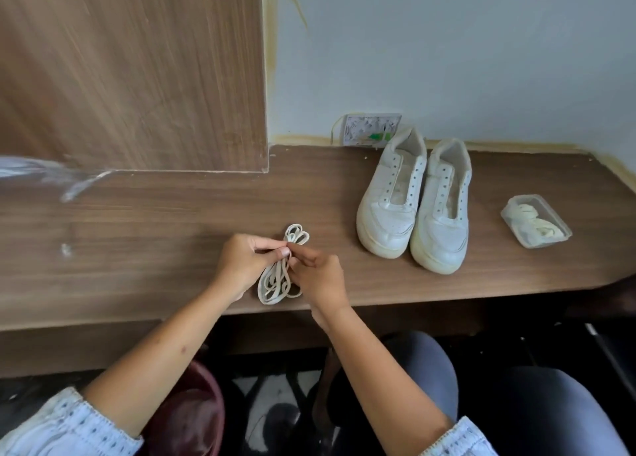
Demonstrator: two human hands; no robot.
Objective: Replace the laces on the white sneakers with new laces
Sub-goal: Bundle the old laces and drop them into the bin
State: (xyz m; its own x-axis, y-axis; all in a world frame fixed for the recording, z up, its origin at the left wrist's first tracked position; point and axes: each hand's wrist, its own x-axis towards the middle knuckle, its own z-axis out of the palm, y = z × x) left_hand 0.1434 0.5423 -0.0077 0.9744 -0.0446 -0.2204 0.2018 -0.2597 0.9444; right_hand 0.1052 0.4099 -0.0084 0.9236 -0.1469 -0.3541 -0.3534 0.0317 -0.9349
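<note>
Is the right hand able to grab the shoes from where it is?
Probably yes. The right hand is pinching the lace bundle, but only bare table lies between it and the sneakers.

Two white sneakers [413, 200] are sitting side by side on the wood desk, toes facing the near edge, heels twd the wall, touching each other. Eyelets are showing empty, no laces in, tongues exposed. Soles are looking yellowed. A cream lace bundle [278, 276] is lying looped near the front edge, well left of the shoes, pinched at its middle.
</note>
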